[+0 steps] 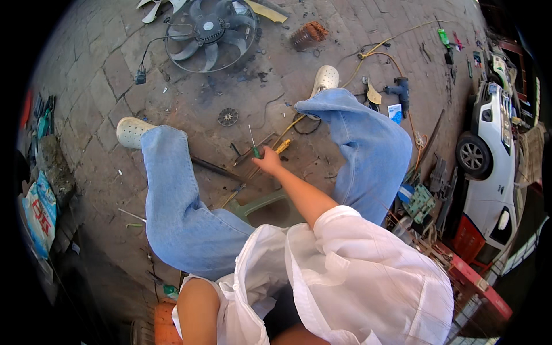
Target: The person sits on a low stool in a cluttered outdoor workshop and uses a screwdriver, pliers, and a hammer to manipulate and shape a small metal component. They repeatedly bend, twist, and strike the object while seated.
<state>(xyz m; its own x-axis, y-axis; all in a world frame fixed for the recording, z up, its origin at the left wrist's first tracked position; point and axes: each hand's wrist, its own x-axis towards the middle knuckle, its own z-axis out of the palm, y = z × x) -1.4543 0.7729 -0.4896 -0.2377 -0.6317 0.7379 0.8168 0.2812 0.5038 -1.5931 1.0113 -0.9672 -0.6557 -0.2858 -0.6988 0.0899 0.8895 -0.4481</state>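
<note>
Right hand (pixel 268 161) is between the knees, fingers grasping the handle of a green-handled screwdriver (pixel 256 152), shaft pointing away from the body; can't tell if it's lifted clear of the paving (pixel 95 86) or resting on it. Left hand is out of frame, only part of the left arm (pixel 198 310) shows at the lower edge, so can't tell what its fingers do. Step in hand looks like handling the screwdriver, picking it up or setting it down, unclear which. Next move probably calls for a firm hold and a controlled tip, since a yellow-handled tool (pixel 283 146) lies just beside the hand and a dark bar (pixel 215 168) lies near on the left. Round dark grille disc (pixel 228 117) is on the ground beyond; fan (pixel 210 30) and copper-coloured coil (pixel 310 35) farther out, both well apart from the hand. Blue power tool (pixel 400 92) lies past the right knee. Containers: no open one near the hand. Blue-and-white packet (pixel 395 113) by the power tool, contents hidden. Large printed sack (pixel 40 214) at far left, contents can't be told. Orange rounded object (pixel 165 323) at lower left may be a container, too cut off to say.
</note>
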